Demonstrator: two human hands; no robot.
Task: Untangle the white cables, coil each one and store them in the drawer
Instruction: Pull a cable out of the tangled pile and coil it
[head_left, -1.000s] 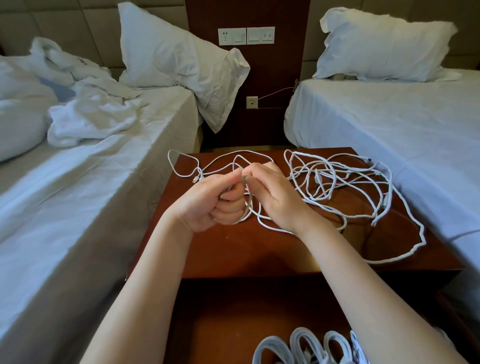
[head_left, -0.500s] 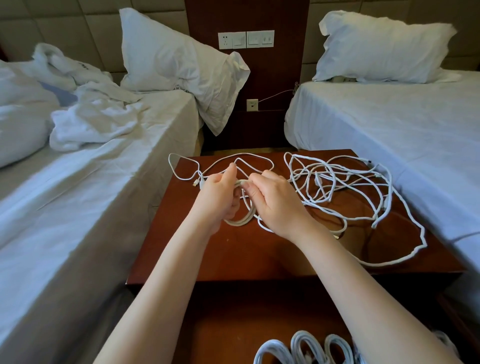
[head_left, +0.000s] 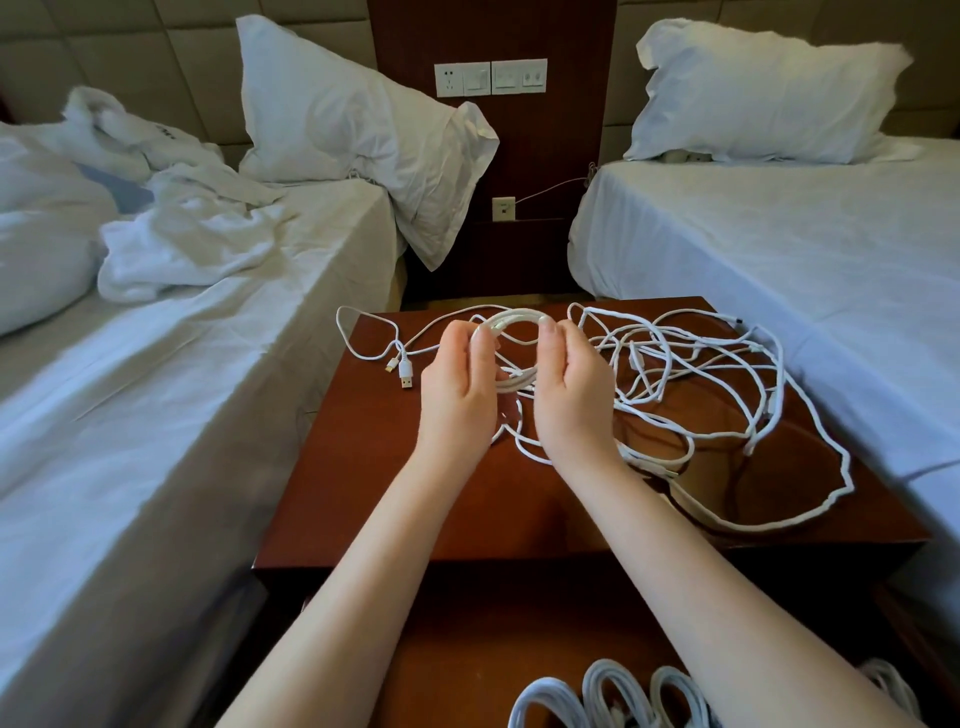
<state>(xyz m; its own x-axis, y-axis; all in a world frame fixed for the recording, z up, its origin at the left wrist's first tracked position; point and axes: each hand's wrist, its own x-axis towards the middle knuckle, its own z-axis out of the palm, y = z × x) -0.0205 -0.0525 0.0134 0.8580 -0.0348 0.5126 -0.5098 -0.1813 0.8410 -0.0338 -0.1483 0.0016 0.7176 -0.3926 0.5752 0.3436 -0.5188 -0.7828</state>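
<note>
A small coil of white cable (head_left: 517, 318) is held up over the brown nightstand (head_left: 467, 509). My left hand (head_left: 460, 387) grips its left side and my right hand (head_left: 571, 392) grips its right side, fingers curled round the loops. A loose end with USB plugs (head_left: 405, 370) trails to the left on the wood. A big tangle of white cables (head_left: 691, 374) sprawls across the nightstand's right half. Several coiled white cables (head_left: 602, 696) lie in the open drawer (head_left: 457, 649) at the bottom, partly hidden by my right arm.
A bed (head_left: 156, 364) with rumpled white linen stands close on the left and a made bed (head_left: 779, 249) close on the right. Pillows lean at both heads. A wall panel with sockets (head_left: 491, 78) is behind the nightstand.
The coil has been lifted and turned up to face me. My hands have spread to its two sides and moved a little away from me.
</note>
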